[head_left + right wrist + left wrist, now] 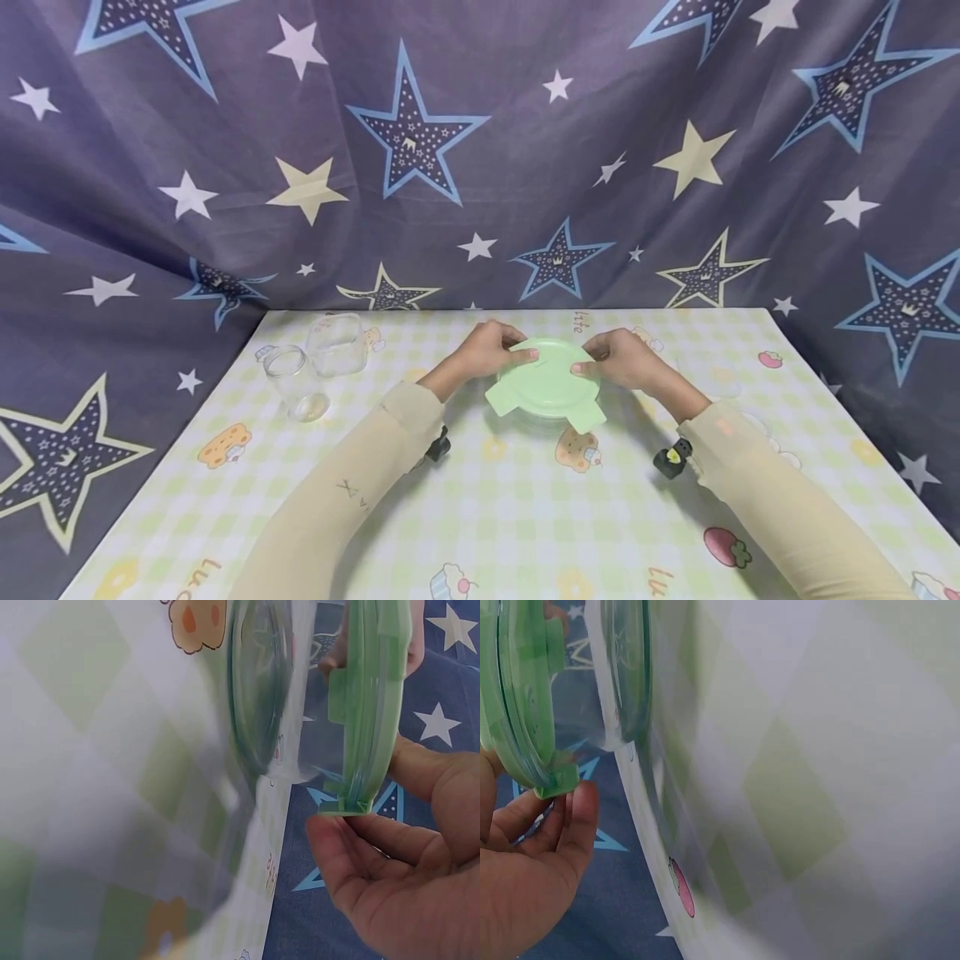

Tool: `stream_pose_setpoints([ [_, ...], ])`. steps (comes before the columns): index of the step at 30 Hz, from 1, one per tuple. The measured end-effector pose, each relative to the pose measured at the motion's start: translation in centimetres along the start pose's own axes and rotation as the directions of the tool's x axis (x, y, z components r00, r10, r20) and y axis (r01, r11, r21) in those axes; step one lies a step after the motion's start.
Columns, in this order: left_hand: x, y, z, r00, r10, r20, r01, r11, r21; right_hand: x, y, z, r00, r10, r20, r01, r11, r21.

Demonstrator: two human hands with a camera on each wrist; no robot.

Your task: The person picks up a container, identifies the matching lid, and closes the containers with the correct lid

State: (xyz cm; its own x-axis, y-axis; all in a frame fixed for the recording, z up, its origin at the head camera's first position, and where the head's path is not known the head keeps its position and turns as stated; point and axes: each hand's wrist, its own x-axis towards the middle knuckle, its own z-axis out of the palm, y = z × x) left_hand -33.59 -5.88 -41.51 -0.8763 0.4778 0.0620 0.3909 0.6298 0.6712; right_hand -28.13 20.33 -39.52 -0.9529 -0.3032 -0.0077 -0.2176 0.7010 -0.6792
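A round clear food container [319, 742] stands on the table with a light green lid [547, 379] on top. Two of the lid's flaps stick out on the near side. My left hand [491, 350] is at the lid's far left edge, thumb on top and fingers curled at a flap [559, 780] on the rim. Opposite it, my right hand [622, 360] pinches the far right edge, its thumb also on top and its fingertips beneath a flap [345, 808].
At the back left stand a clear jar [296, 383] and a clear squarish container [337, 346]. A checked cloth with printed pictures covers the table [480, 500]. Behind it hangs a dark star-patterned curtain [510, 150].
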Motion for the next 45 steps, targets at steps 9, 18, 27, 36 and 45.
stream_pose_setpoints([
  [9,-1.0,-0.4,0.4,0.999,-0.043,-0.020,0.041,0.997,-0.070,0.3,0.5,-0.3,0.999,-0.010,0.044,0.008,1.000,0.029],
  [18,-2.8,-0.3,0.5,0.965,-0.258,0.044,0.252,0.871,-0.423,1.2,2.0,-0.6,0.990,0.024,0.137,-0.053,0.976,0.213],
  [27,-5.0,0.4,0.5,0.925,-0.354,0.140,0.362,0.703,-0.613,2.3,1.1,-0.7,0.976,0.047,0.213,-0.116,0.939,0.324],
  [36,-5.8,0.8,1.1,0.925,-0.358,0.128,0.338,0.620,-0.708,3.4,1.3,-0.3,0.957,0.078,0.281,-0.186,0.905,0.383],
  [45,-5.6,0.8,0.9,0.925,-0.361,0.118,0.335,0.628,-0.703,3.7,1.7,-0.5,0.948,0.080,0.307,-0.203,0.896,0.394],
])
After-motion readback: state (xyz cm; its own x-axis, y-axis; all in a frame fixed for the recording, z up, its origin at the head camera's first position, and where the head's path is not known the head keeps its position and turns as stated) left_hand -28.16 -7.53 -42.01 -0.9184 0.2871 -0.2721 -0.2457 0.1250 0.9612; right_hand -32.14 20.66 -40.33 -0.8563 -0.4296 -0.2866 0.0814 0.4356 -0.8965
